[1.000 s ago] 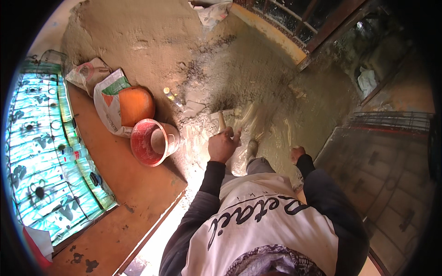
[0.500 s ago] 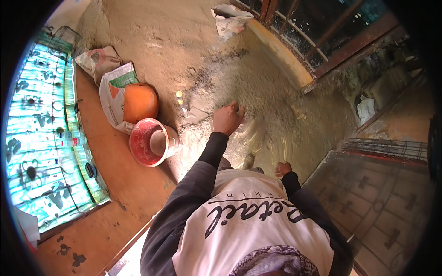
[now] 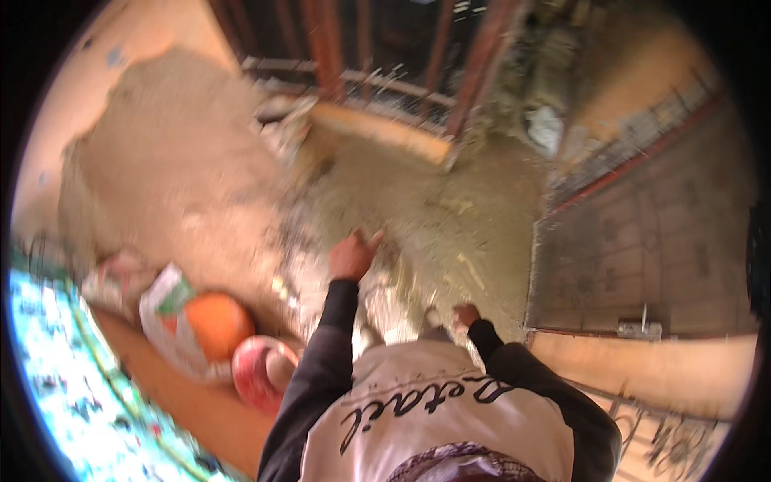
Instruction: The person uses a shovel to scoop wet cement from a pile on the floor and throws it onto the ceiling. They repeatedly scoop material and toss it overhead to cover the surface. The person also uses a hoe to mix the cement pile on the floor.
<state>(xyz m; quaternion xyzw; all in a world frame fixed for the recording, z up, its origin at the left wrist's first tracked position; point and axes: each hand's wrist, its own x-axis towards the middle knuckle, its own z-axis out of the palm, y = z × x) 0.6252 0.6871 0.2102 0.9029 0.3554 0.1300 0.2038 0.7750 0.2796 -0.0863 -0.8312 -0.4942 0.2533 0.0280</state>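
Observation:
My left hand (image 3: pixel 352 256) is held out over rough, wet-looking grey mortar (image 3: pixel 409 201) spread on the floor. One finger points out to the right, apart from the others, and I see nothing held. Lower and to the right, my right hand (image 3: pixel 466 314) hangs close to my body, over the same mortar. Motion blur and its small size hide how its fingers lie. My feet show only in part below the hands, beside pale streaks in the mortar.
An orange rounded container (image 3: pixel 218 325), a white sack (image 3: pixel 165 337) and a red bucket (image 3: pixel 259 371) stand at the left. Another sack (image 3: pixel 287 128) lies by the red-brown framed window (image 3: pixel 329 56). A dark panel (image 3: pixel 634 257) lies at the right.
My view has swung to the right, so the window and dark panel sit further left. My left hand's finger now sticks out more plainly. The right hand stays low by my body.

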